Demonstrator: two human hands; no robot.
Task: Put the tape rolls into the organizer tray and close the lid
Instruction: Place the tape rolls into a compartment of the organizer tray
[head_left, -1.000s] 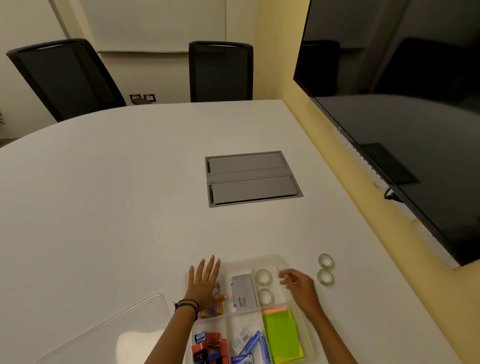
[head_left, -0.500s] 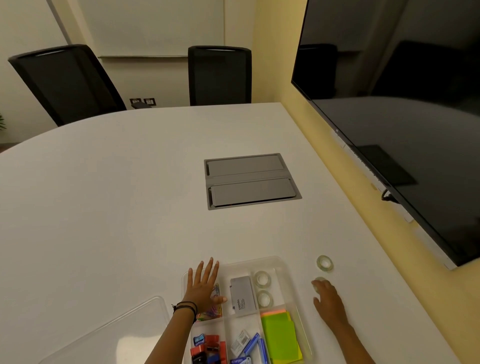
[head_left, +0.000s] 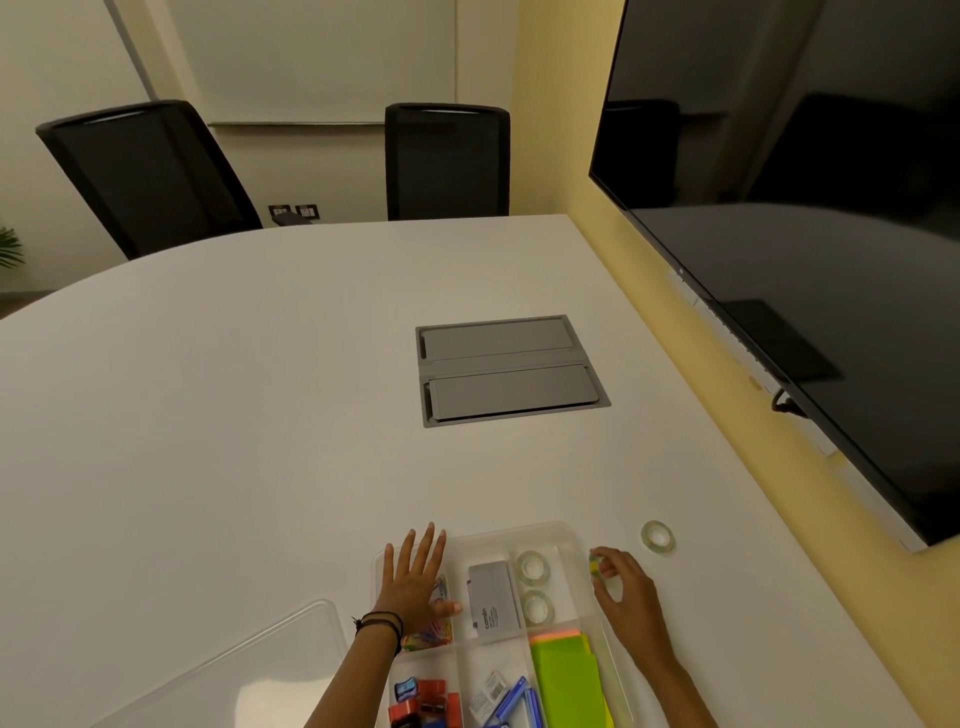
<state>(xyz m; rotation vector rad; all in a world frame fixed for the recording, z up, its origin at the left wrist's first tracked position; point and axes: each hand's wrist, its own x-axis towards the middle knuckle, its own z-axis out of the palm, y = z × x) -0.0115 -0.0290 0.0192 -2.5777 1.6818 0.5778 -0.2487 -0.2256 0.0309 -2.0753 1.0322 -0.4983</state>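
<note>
A clear plastic organizer tray (head_left: 519, 531) sits at the table's near edge. Two clear tape rolls (head_left: 533, 565) (head_left: 537, 606) lie in its far right compartment. My right hand (head_left: 626, 587) is at the tray's right wall, fingers closed on a third tape roll (head_left: 596, 565), mostly hidden by the fingers. Another tape roll (head_left: 657, 537) lies on the table to the right of the tray. My left hand (head_left: 415, 577) rests flat, fingers spread, on the tray's far left corner. The clear lid (head_left: 234, 670) lies on the table to the left.
The tray also holds a grey box (head_left: 493, 600), coloured paper clips (head_left: 431, 631), green sticky notes (head_left: 566, 680), red sharpeners (head_left: 426, 701) and blue items (head_left: 511, 704). A grey cable hatch (head_left: 509, 369) is set in the table. A large dark screen (head_left: 805, 249) hangs at right. Two black chairs (head_left: 447, 161) stand beyond.
My right hand went from the tray out to the nearer loose tape roll, took hold of it and has brought it back to the tray's right wall. The left hand has stayed put.
</note>
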